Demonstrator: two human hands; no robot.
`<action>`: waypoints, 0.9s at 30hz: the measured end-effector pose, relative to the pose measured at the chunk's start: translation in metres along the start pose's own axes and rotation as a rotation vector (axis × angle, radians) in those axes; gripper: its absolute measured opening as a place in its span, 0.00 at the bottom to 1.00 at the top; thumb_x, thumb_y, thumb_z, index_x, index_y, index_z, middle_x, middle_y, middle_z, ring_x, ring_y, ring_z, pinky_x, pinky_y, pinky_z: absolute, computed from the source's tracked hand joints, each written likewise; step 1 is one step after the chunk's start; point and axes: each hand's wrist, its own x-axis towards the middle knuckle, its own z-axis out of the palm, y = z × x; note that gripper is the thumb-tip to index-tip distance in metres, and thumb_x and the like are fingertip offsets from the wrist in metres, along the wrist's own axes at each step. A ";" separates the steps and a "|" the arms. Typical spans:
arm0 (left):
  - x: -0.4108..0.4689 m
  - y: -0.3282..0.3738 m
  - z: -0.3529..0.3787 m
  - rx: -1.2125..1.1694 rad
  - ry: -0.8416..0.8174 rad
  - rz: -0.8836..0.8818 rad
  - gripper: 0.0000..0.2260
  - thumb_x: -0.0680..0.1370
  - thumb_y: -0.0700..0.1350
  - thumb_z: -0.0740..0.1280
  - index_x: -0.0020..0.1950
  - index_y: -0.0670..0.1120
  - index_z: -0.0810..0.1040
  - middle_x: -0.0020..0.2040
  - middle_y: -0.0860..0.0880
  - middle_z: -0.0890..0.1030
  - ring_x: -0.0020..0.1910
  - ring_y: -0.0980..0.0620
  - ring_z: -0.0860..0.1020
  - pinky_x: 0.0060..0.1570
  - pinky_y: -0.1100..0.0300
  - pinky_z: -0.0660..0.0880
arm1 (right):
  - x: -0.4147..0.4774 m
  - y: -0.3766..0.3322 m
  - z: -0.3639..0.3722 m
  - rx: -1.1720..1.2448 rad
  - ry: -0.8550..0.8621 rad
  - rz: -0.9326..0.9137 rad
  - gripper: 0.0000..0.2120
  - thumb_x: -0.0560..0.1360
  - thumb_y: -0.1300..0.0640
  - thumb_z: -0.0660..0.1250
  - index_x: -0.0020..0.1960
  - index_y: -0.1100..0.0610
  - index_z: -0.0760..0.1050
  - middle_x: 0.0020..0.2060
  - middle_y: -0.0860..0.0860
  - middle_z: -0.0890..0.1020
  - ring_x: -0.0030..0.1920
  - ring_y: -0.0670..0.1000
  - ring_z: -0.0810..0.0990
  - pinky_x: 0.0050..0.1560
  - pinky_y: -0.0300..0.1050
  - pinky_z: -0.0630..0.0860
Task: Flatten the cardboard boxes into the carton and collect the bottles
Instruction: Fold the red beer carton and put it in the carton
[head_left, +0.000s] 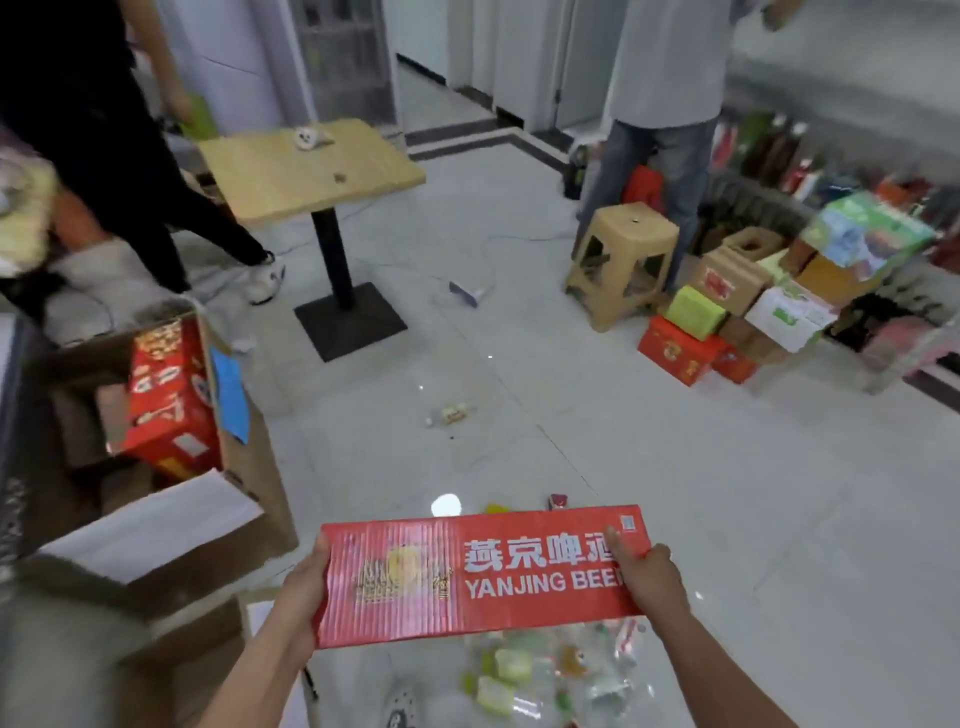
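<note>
I hold a flattened red Yanjing Beer box (483, 574) level in front of me. My left hand (306, 582) grips its left end and my right hand (647, 569) grips its right end, thumb on the printed face. At the left stands a big open brown carton (254, 467) with a red box (166, 395) and brown cardboard inside. Empty plastic bottles (550, 670) lie heaped on the floor below the red box. One more bottle (451, 414) lies alone on the tiles farther out.
A wooden table (306, 169) on a black post stands ahead, a tan plastic stool (621, 260) to the right. Stacked cardboard boxes (737, 312) sit at the right by shelves. A person in black walks at the left; another stands behind the stool. A cable crosses the floor.
</note>
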 end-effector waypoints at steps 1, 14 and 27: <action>0.009 0.012 -0.015 -0.034 0.025 0.022 0.20 0.80 0.59 0.55 0.49 0.45 0.76 0.46 0.37 0.81 0.45 0.38 0.80 0.47 0.46 0.78 | 0.009 -0.028 0.020 -0.041 -0.015 -0.039 0.33 0.73 0.36 0.63 0.60 0.66 0.67 0.55 0.62 0.79 0.52 0.61 0.80 0.53 0.50 0.74; 0.106 0.168 -0.146 -0.415 0.255 0.106 0.21 0.82 0.57 0.53 0.60 0.43 0.74 0.36 0.43 0.83 0.40 0.42 0.78 0.38 0.50 0.77 | 0.064 -0.337 0.193 -0.312 -0.114 -0.379 0.39 0.70 0.31 0.61 0.62 0.65 0.67 0.59 0.62 0.77 0.59 0.63 0.77 0.60 0.56 0.73; 0.278 0.314 -0.209 -0.766 0.538 0.173 0.22 0.81 0.60 0.53 0.62 0.45 0.74 0.44 0.42 0.81 0.41 0.42 0.80 0.35 0.54 0.78 | 0.152 -0.642 0.409 -0.485 -0.346 -0.731 0.35 0.72 0.30 0.58 0.63 0.59 0.66 0.56 0.56 0.79 0.54 0.59 0.80 0.58 0.54 0.74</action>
